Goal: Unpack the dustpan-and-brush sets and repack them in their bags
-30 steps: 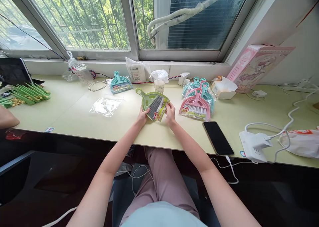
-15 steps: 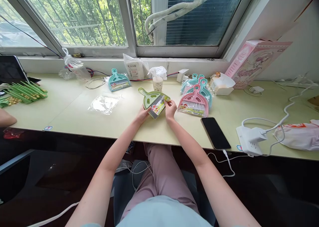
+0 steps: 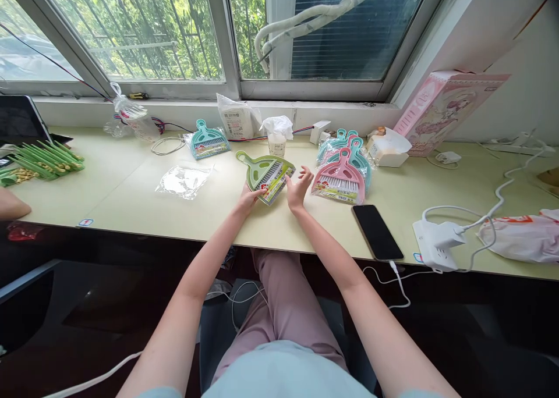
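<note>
A green dustpan with a brush and a printed label card (image 3: 271,177) is held tilted above the table, its looped handle pointing up and left. My left hand (image 3: 252,198) grips its lower left edge, thumb over the card. Beside the card's right edge is my right hand (image 3: 299,188), fingers spread and holding nothing; whether its thumb touches the edge I cannot tell. Close by on the right lies a bagged pink dustpan set (image 3: 339,177), over several bagged teal sets (image 3: 360,160). A crumpled clear plastic bag (image 3: 183,181) lies flat to the left.
Another bagged teal set (image 3: 208,141) lies at the back, near a tissue-topped cup (image 3: 276,137). A phone (image 3: 378,233) and a power strip (image 3: 437,244) sit at the front right. Green stalks (image 3: 46,160) and another person's arm (image 3: 13,205) are at the left.
My right hand has let go of the card's right side and spread its fingers. The dustpan has shifted slightly left and turned a little in my left hand.
</note>
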Motion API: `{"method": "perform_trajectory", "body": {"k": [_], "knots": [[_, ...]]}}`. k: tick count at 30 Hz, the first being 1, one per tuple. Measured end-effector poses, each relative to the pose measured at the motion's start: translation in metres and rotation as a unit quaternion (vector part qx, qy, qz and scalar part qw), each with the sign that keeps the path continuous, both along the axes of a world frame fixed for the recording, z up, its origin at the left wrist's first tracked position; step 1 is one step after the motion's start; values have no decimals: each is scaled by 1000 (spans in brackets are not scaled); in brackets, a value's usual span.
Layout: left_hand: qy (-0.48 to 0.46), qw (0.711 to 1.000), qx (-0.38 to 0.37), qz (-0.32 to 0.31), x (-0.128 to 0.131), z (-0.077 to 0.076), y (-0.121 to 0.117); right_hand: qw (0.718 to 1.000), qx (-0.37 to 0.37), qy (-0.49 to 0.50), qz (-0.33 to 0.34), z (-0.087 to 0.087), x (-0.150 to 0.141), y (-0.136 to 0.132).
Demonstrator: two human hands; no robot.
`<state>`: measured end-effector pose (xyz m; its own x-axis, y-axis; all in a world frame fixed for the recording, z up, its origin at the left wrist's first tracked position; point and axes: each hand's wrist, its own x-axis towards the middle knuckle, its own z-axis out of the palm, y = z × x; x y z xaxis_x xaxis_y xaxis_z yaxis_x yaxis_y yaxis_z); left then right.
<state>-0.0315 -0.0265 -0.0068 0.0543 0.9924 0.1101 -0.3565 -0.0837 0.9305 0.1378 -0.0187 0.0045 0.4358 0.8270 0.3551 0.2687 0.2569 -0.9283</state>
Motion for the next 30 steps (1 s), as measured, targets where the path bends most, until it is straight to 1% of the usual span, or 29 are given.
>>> {"method": "perform_trajectory", "body": {"k": [1, 2, 3, 4, 6, 7, 8, 9, 10, 11, 12, 13, 14, 15, 16, 17, 18, 19, 20, 21, 22, 23, 24, 26, 28, 30], "knots": [[-2, 1000, 0, 6, -1, 0, 1, 1000, -6, 24, -7, 0, 0, 0], [-4, 1000, 1, 10, -2, 1, 1, 998, -20, 57, 7, -1, 0, 0], [-5, 1000, 3, 13, -3, 1, 1, 993, -44, 97, 43, -2, -1, 0], [-7, 1000, 6, 14, -3, 1, 1, 982, -77, 144, 98, -3, -2, 0], [-7, 1000, 14, 7, -3, 2, 0, 937, -146, 229, 219, -5, -6, 0], [-4, 1000, 17, 0, -3, 2, -1, 914, -171, 261, 261, -6, -8, -1], [1, 1000, 16, -7, -3, 2, -2, 897, -185, 284, 284, -7, -9, -1], [11, 1000, 12, -14, -2, 2, -2, 888, -189, 300, 292, -7, -10, -1], [24, 999, 5, -20, -2, 2, -3, 885, -187, 313, 291, -7, -11, -1], [43, 999, 0, -19, -3, 2, -3, 885, -182, 323, 283, -6, -10, -1], [69, 998, -1, -6, -4, 3, -2, 885, -178, 330, 276, -6, -9, -1], [106, 994, 4, 25, -8, 3, 0, 885, -176, 336, 269, -6, -7, -1], [156, 985, 16, 74, -13, 4, 2, 886, -175, 338, 263, -5, -6, 0], [216, 966, 32, 138, -20, 5, 6, 888, -177, 339, 257, -5, -4, 0], [283, 934, 46, 211, -29, 6, 9, 889, -179, 338, 252, -5, -2, 1], [353, 891, 53, 280, -40, 7, 14, 890, -182, 337, 248, -4, 0, 2], [417, 843, 46, 336, -53, 7, 18, 890, -185, 336, 246, -4, 1, 3], [473, 795, 23, 378, -66, 8, 23, 890, -187, 335, 245, -4, 1, 4], [521, 753, -11, 402, -80, 8, 27, 890, -188, 336, 244, -4, 2, 5], [558, 720, -48, 409, -93, 7, 31, 890, -186, 338, 245, -4, 2, 5], [579, 696, -82, 416, -104, 6, 34, 889, -184, 340, 247, -3, 1, 6], [588, 683, -108, 419, -113, 6, 37, 888, -182, 342, 250, -3, 1, 6], [593, 682, -126, 408, -121, 5, 38, 887, -181, 343, 252, -3, 1, 7], [600, 700, -127, 365, -128, 4, 39, 886, -180, 343, 255, -4, 1, 7], [610, 725, -86, 307, -129, 4, 37, 887, -179, 341, 255, -5, 1, 8], [617, 735, -37, 278, -126, 4, 34, 887, -179, 340, 256, -6, 1, 8]]}}
